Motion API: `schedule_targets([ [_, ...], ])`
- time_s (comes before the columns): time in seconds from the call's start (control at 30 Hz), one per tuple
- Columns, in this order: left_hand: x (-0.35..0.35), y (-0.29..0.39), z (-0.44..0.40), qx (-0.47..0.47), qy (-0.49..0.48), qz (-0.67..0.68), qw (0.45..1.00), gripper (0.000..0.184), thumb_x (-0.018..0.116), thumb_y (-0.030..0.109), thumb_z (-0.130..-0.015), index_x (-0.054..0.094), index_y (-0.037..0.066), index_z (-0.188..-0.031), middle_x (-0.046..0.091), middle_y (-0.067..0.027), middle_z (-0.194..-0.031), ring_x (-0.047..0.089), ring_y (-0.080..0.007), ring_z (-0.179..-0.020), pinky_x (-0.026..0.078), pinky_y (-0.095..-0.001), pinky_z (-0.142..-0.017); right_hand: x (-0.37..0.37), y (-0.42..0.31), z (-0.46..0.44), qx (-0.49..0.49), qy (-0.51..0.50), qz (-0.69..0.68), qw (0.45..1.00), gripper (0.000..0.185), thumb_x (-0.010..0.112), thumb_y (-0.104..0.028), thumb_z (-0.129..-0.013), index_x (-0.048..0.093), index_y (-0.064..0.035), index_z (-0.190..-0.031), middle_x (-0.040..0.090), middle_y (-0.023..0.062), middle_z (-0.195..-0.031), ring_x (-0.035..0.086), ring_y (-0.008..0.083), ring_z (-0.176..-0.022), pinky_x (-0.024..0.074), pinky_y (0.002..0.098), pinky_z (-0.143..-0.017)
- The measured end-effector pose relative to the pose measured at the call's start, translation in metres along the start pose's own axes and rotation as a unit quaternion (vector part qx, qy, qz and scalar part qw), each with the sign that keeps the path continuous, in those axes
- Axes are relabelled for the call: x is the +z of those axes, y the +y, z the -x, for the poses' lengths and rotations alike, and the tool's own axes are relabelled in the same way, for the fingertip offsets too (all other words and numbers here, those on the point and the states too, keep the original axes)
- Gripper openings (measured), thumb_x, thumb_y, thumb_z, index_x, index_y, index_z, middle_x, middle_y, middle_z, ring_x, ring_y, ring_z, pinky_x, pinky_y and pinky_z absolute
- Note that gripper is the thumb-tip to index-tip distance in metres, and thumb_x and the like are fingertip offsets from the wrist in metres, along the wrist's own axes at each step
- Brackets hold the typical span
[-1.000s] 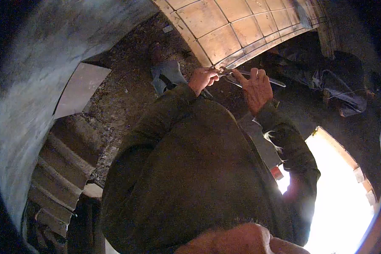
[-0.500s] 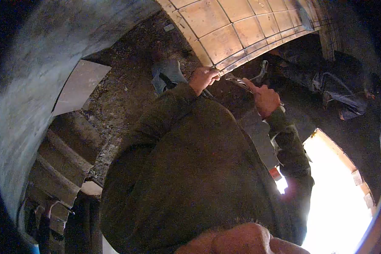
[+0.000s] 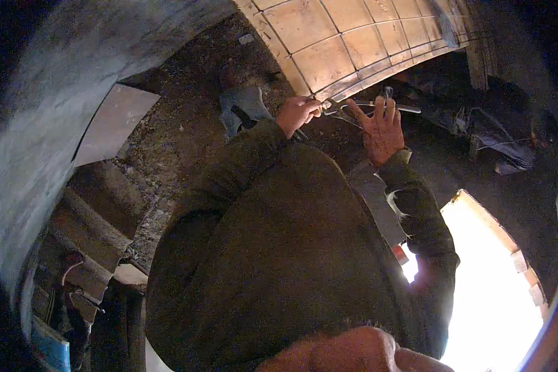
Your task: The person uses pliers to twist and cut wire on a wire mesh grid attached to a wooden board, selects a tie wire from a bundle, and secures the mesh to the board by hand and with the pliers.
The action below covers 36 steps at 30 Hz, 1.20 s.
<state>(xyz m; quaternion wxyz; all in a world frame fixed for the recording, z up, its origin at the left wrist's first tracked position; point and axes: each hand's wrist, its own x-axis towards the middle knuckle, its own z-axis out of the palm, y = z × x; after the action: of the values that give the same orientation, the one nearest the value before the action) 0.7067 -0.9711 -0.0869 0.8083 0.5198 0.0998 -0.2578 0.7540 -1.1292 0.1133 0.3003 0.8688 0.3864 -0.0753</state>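
Wooden boards crossed by a grid of dark metal rods [image 3: 325, 62] form a curved panel at the top. My left hand [image 3: 299, 116] is closed at the panel's lower corner; what its fingers pinch is too small to make out. Just right of it, my right hand [image 3: 383, 131] is on a metal hand tool with long handles [image 3: 409, 110], its fingers partly spread over the handles. The tool's head meets the rods at the corner, close to my left fingertips.
A pale sheet [image 3: 116, 124] leans by the grey wall [image 3: 56, 93] at left. Below it lies corrugated sheeting [image 3: 93, 217]. Another person's arm [image 3: 71, 266] shows at lower left, near a blue object [image 3: 51, 345]. Dark crumpled material [image 3: 502, 133] lies at right. Bright opening at lower right.
My right hand turned the tool, its handles swinging apart and back towards the corner. My left hand stayed at the corner. Another person's arm and a blue object came into view at lower left.
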Motion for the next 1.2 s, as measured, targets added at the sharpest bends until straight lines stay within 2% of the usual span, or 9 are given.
schedule_targets([
  [0.17,0.004,0.013,0.01,0.013,0.037,0.038,0.999,0.031,0.056,0.025,-0.087,0.06,0.003,-0.067,0.05,-0.0017,-0.052,0.038,-0.0084,-0.043,0.029,-0.0265,-0.043,-0.014,-0.012,-0.006,0.008,-0.061,-0.003,0.998,0.057,0.05,-0.018,-0.084,0.037,-0.03,-0.138,0.043,0.0213,-0.119,0.042,0.0419,-0.112,0.0409,0.0492,-0.089],
  [0.33,0.005,0.007,0.008,0.054,0.06,0.042,0.996,0.029,0.056,0.025,-0.085,0.062,0.002,-0.069,0.049,-0.0013,-0.052,0.04,-0.0085,-0.044,0.029,-0.0268,-0.043,-0.029,-0.021,-0.014,0.038,-0.064,0.035,0.997,0.048,0.048,-0.016,-0.086,0.044,-0.027,-0.132,0.051,0.0173,-0.1,0.05,0.0309,-0.093,0.0441,0.041,-0.077],
  [0.4,0.001,0.012,0.01,-0.018,0.038,0.006,0.999,0.027,0.058,0.024,-0.084,0.063,0.001,-0.07,0.051,-0.0019,-0.052,0.041,-0.0085,-0.044,0.028,-0.0261,-0.043,-0.028,-0.024,-0.017,0.018,-0.073,0.033,0.997,0.048,0.049,-0.016,-0.086,0.044,-0.026,-0.132,0.051,0.015,-0.095,0.051,0.0287,-0.089,0.0438,0.0396,-0.074],
  [0.53,0.002,0.0,0.003,-0.042,0.032,0.07,0.996,0.025,0.057,0.022,-0.085,0.064,0.001,-0.074,0.052,-0.0031,-0.054,0.041,-0.0088,-0.045,0.028,-0.0262,-0.042,-0.025,-0.023,-0.02,-0.011,-0.095,0.002,0.995,0.048,0.049,-0.015,-0.085,0.045,-0.0221,-0.132,0.052,0.0097,-0.083,0.053,0.0247,-0.08,0.0425,0.0374,-0.069],
  [0.6,0.005,0.014,0.013,-0.018,0.032,0.131,0.991,0.022,0.054,0.019,-0.086,0.062,0.0,-0.077,0.053,-0.0039,-0.057,0.041,-0.0093,-0.045,0.028,-0.0267,-0.042,-0.026,-0.018,-0.015,-0.021,-0.1,-0.016,0.995,0.048,0.049,-0.014,-0.085,0.045,-0.0228,-0.132,0.052,0.0099,-0.082,0.053,0.0249,-0.077,0.0431,0.0377,-0.068],
  [0.7,-0.006,0.016,0.014,-0.02,-0.024,0.109,0.994,0.021,0.052,0.015,-0.087,0.061,-0.002,-0.079,0.054,-0.0046,-0.06,0.041,-0.0095,-0.045,0.03,-0.0272,-0.043,-0.011,-0.008,-0.008,-0.028,-0.096,-0.042,0.994,0.05,0.05,-0.013,-0.084,0.044,-0.0239,-0.133,0.052,0.0107,-0.08,0.055,0.0255,-0.072,0.0443,0.0381,-0.063],
  [0.97,-0.003,-0.002,0.006,0.022,-0.024,0.1,0.995,0.019,0.051,0.013,-0.086,0.06,-0.003,-0.079,0.056,-0.005,-0.065,0.043,-0.0093,-0.05,0.035,-0.0269,-0.049,0.015,0.011,0.001,-0.062,-0.113,-0.151,0.98,0.056,0.052,-0.012,-0.083,0.038,-0.0239,-0.136,0.052,0.0142,-0.074,0.055,0.0292,-0.057,0.0454,0.0414,-0.052],
  [1.13,0.002,-0.01,0.008,0.03,0.011,0.081,0.996,0.018,0.052,0.015,-0.086,0.06,-0.001,-0.08,0.057,-0.0037,-0.068,0.046,-0.0091,-0.053,0.036,-0.0263,-0.052,0.013,0.015,-0.009,-0.064,-0.181,-0.188,0.963,0.03,0.055,-0.018,-0.085,0.05,-0.0173,-0.114,0.057,0.0159,-0.069,0.06,0.036,-0.059,0.0452,0.0483,-0.049],
  [1.2,0.004,-0.024,0.001,0.166,0.057,-0.035,0.984,0.02,0.052,0.018,-0.086,0.06,0.0,-0.08,0.057,-0.0038,-0.068,0.046,-0.0094,-0.054,0.037,-0.027,-0.051,0.023,0.022,-0.019,-0.068,-0.189,-0.201,0.959,0.022,0.057,-0.022,-0.083,0.052,-0.014,-0.103,0.059,0.0169,-0.071,0.062,0.0352,-0.065,0.0484,0.0476,-0.052],
])
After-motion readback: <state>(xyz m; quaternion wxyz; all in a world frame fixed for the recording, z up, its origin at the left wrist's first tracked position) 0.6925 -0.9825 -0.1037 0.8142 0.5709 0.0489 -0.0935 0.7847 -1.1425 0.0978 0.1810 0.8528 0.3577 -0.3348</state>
